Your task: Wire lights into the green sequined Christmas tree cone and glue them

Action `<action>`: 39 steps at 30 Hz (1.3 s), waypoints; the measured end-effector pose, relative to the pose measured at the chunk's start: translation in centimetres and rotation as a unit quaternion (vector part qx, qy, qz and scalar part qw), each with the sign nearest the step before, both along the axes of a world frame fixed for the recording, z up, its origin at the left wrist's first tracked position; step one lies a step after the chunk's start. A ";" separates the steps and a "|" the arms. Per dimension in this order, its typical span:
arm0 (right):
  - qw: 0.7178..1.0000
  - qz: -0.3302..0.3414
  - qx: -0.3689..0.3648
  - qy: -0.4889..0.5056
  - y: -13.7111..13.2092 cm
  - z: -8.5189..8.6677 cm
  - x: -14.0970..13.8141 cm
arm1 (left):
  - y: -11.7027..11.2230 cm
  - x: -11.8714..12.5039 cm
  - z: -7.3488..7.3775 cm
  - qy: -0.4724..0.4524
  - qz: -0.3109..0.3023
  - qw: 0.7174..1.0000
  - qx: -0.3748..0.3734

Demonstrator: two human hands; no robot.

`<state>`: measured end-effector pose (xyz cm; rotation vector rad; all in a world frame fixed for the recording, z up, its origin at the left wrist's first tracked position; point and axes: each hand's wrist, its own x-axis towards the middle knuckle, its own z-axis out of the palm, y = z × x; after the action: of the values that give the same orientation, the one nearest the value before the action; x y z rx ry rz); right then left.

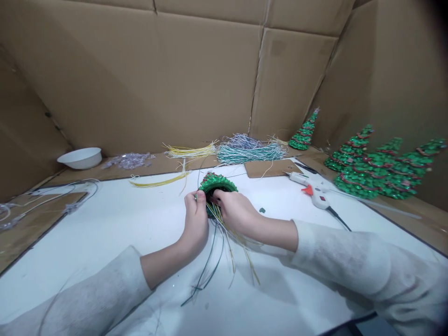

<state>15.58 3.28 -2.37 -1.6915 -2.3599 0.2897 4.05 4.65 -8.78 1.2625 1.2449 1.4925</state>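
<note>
A small green Christmas tree (219,179) with red trim lies tipped over, its dark hollow base turned toward me. My left hand (196,217) grips the rim of that base on the left side, thumb against the edge. The bent fingers of my right hand (233,207) reach into the opening, and their tips are hidden inside. Thin yellow and white wires (217,213) come out of the hollow and pass beside and under my right hand. Longer dark green wires (210,261) trail down onto the white tabletop (140,224).
Bundles of yellow wire (191,151) and green wire (252,153) lie at the back. A white bowl (80,158) and clear plastic pieces (129,160) sit back left. To the right are a glue gun (311,186) and several finished trees (378,172). Cardboard walls (210,70) enclose the table.
</note>
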 end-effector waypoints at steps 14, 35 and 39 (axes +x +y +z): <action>1.000 0.005 0.018 -0.017 0.6 -0.6 -0.2 | 0.0 -0.1 0.0 -0.011 -0.001 1.000 -0.014; 0.999 0.037 0.031 -0.002 1.4 -1.1 0.4 | 0.1 -0.3 0.5 -0.033 0.004 0.998 -0.059; 0.999 0.045 0.019 0.018 1.1 -0.8 0.4 | 0.4 -0.4 0.2 -0.068 -0.019 0.996 -0.050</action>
<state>15.95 4.39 -3.16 -1.5531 -2.4041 0.2866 3.61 5.00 -8.61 1.0946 1.1849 1.4447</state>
